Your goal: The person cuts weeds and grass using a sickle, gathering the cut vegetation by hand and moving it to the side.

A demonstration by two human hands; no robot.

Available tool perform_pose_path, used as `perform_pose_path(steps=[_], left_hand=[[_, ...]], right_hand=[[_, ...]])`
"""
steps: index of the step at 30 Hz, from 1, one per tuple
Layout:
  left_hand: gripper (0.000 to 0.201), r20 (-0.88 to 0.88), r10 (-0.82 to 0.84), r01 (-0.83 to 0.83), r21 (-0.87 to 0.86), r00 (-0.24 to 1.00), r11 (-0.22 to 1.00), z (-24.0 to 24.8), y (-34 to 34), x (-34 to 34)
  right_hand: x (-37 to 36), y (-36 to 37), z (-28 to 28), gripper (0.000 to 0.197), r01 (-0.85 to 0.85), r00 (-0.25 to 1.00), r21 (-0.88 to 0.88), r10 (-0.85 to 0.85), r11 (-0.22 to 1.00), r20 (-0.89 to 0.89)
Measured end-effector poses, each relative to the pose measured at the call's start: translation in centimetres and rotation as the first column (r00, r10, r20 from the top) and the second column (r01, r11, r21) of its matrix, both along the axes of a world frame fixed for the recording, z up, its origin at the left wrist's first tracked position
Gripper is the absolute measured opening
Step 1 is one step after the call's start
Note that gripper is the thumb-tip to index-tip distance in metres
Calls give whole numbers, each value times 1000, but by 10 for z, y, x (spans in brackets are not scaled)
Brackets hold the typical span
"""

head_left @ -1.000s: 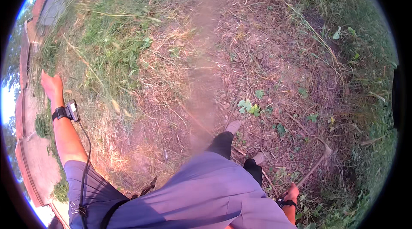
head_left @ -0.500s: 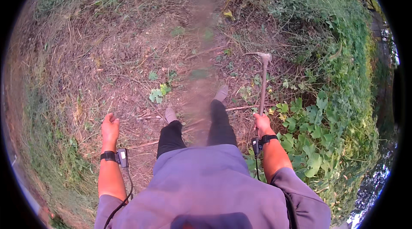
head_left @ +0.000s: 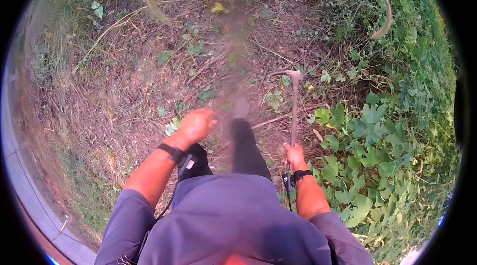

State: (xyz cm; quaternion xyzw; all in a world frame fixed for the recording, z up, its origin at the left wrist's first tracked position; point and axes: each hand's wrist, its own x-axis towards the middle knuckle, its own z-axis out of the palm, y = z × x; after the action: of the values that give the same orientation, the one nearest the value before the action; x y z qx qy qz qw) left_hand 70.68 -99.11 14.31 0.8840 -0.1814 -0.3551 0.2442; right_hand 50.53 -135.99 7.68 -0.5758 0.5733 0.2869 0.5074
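My right hand (head_left: 294,154) is closed around the lower end of the long wooden handle of a sickle (head_left: 294,101). The tool points away from me, and its thin curved blade (head_left: 282,73) reaches to the left at the far end, over the littered ground. In front of my left thigh, my left hand (head_left: 197,123) is raised with its fingers curled in, slightly blurred, and nothing shows in it. Each wrist wears a black strap with a small cabled device, one on the left (head_left: 185,161) and one on the right (head_left: 287,180).
Dry stalks and cut stems cover the ground (head_left: 134,81). Broad-leaved green plants (head_left: 365,151) grow close on my right, with a dense vine bank (head_left: 422,76) beyond. A fallen stick (head_left: 283,117) lies before my foot (head_left: 242,108). A paved strip (head_left: 35,180) runs along the far left.
My left hand has swung right and inward, from out at the side to in front of my thigh. My right hand keeps hold of the sickle, a little nearer me. The view has shifted.
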Motion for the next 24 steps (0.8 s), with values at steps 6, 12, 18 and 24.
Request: perform_pose_path(steps=[6, 12, 18, 24], left_hand=[[37, 526, -235, 267, 15, 817, 964, -42, -148, 102], [38, 392, -331, 107, 495, 859, 862, -112, -127, 175], [51, -134, -114, 174, 640, 984, 749, -160, -33, 189], [52, 41, -205, 125, 672, 978, 730, -195, 42, 187]], right_hand=[[29, -10, -11, 20, -97, 995, 5, 97, 995, -7], [47, -2, -58, 20, -285, 950, -112, 296, 952, 97], [138, 32, -94, 28, -405, 879, -214, 443, 889, 174], [236, 79, -178, 29, -551, 770, -241, 598, 799, 224]])
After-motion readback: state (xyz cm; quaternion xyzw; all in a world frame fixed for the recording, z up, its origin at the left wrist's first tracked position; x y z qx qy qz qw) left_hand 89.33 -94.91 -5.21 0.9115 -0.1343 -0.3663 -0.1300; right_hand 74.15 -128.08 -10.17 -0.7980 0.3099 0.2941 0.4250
